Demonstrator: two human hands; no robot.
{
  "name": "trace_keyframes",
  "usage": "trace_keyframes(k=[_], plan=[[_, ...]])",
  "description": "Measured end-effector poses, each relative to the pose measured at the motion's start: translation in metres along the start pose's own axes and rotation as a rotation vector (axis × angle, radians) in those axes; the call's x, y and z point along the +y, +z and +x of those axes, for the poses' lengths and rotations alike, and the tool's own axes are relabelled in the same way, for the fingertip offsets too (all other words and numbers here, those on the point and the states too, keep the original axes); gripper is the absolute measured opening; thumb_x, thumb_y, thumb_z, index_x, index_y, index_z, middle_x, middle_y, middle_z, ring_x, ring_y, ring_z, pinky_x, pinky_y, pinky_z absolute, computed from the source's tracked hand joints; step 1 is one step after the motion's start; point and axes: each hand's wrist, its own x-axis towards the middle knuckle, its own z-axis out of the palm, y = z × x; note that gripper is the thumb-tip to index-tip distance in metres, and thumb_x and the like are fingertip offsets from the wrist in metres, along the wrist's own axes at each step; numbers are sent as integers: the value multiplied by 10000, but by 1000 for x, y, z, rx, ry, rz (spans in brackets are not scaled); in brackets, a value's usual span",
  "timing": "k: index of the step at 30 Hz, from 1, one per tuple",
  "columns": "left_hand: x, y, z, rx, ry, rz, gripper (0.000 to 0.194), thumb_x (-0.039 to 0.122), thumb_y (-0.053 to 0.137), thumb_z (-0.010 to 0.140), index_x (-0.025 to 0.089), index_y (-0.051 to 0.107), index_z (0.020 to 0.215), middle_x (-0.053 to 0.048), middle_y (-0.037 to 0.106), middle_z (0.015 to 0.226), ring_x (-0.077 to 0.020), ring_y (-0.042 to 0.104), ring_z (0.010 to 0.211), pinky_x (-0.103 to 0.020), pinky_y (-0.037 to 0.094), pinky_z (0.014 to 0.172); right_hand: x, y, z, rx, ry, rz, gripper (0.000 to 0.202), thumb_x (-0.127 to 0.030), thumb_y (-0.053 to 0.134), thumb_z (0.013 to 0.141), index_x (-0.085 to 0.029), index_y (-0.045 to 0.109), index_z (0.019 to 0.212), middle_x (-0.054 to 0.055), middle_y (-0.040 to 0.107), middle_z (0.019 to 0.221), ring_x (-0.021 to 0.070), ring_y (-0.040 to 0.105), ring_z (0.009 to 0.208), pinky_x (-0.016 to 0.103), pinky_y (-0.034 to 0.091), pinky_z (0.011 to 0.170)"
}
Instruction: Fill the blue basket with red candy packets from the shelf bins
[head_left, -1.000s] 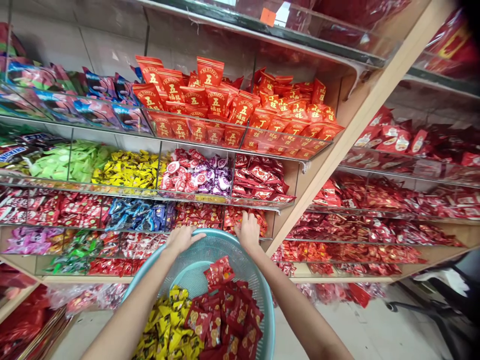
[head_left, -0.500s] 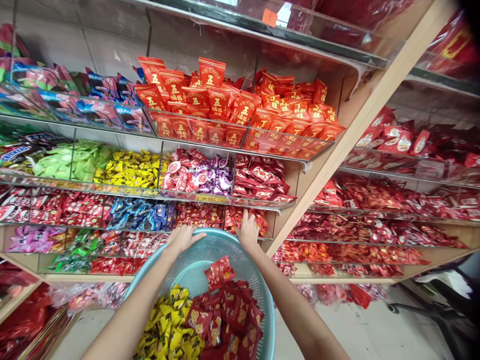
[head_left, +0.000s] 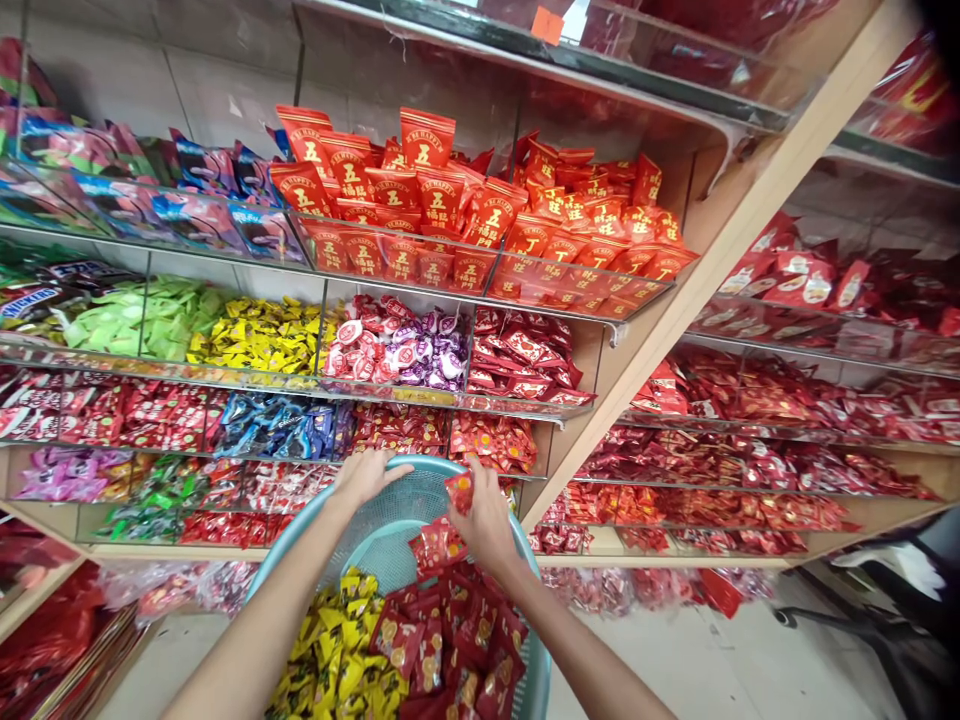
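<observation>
The left hand [head_left: 367, 478] curls its fingers over the basket [head_left: 433, 465] rim while the right hand [head_left: 484, 515] pinches a red packet [head_left: 459, 492] — best released low, not tossed.

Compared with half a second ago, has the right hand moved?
Yes. Against the orange-red shelf packets, the right hand has drawn back toward the person, now over the basket, holding a red packet.

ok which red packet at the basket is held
The red packet in the fingers of the right hand; the other red ones lie in the teal basket.
</observation>
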Motion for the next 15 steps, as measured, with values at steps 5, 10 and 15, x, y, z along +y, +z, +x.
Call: trace_keyframes(k=[5,10,15], plan=[[-1,0,0,1,16,6,699,735,188,704,229,621,916,-115,653,858,-246,601,831,-306,416,707,5,26,-26,-226,51,-120,704,-237,536,685,-206,237,1322,119,447,1075,276,474,988,363,407,773],[0,-1,0,2,8,-6,695,736,206,701,229,621,931,-111,653,857,-249,600,838,-303,415,705,9,35,-30,-294,70,-281,712,-155,519,668,-222,245,1322,110,446,1097,262,467,1015,366,388,808],[-1,0,0,-11,-2,-16,677,729,225,706,235,623,942,-109,654,875,-240,594,855,-303,404,734,10,38,-30,-340,121,-348,730,-158,509,678,-231,211,1342,119,433,1151,256,473,1031,358,389,823]])
